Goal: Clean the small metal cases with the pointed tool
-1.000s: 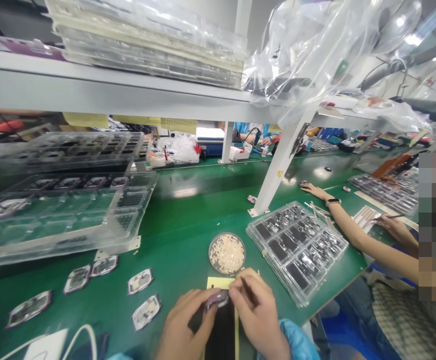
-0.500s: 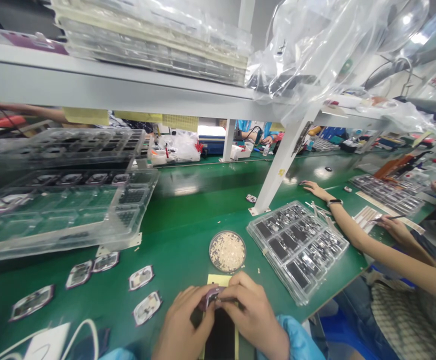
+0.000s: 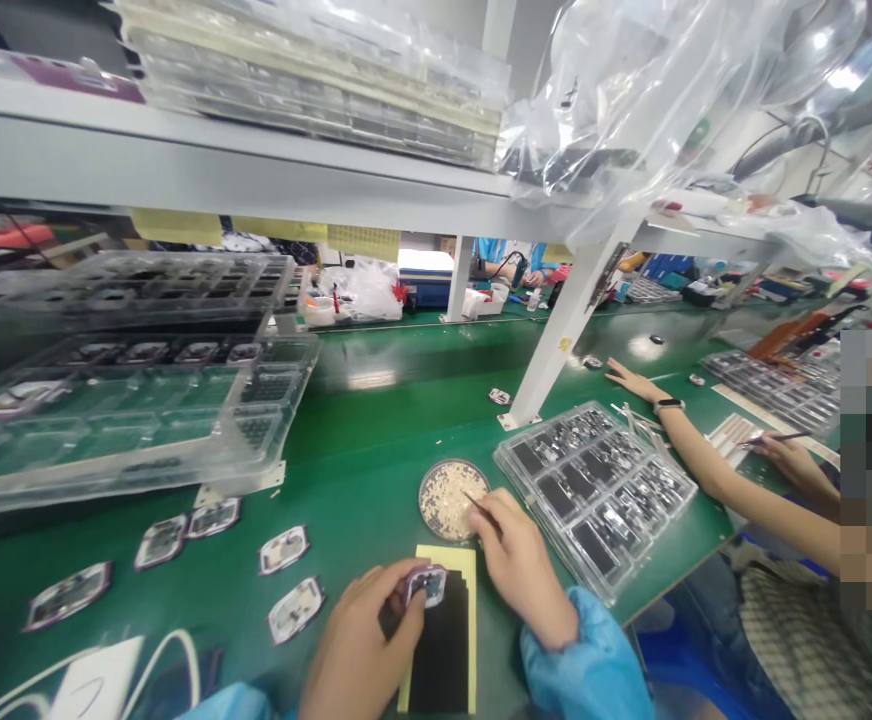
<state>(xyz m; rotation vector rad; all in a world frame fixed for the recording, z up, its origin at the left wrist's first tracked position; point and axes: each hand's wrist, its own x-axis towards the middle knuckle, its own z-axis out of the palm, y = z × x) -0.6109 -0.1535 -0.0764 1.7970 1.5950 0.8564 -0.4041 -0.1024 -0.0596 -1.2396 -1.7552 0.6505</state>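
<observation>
Near the bottom centre, my left hand (image 3: 368, 635) grips a small purple-rimmed device part (image 3: 427, 586) between thumb and fingers, over a black pad (image 3: 440, 650) on a yellow sheet (image 3: 470, 570). My right hand (image 3: 515, 560) pinches a thin pointed tool (image 3: 479, 504), its tip over a round dish (image 3: 436, 500) of tiny pale pieces. Several similar purple-rimmed parts lie on the green table to the left, among them one (image 3: 295, 608) beside my left hand.
A clear compartment tray (image 3: 593, 600) of dark and metallic parts lies right of the dish. Stacked clear trays (image 3: 256, 455) stand at left. A shelf post (image 3: 548, 370) rises ahead. A co-worker's arm (image 3: 736, 490) reaches in from the right; white cables (image 3: 190, 665) lie lower left.
My right hand has left the part in my left hand and moved up and right to the dish. The held part is now more visible. A small part now shows by the co-worker's fingertips.
</observation>
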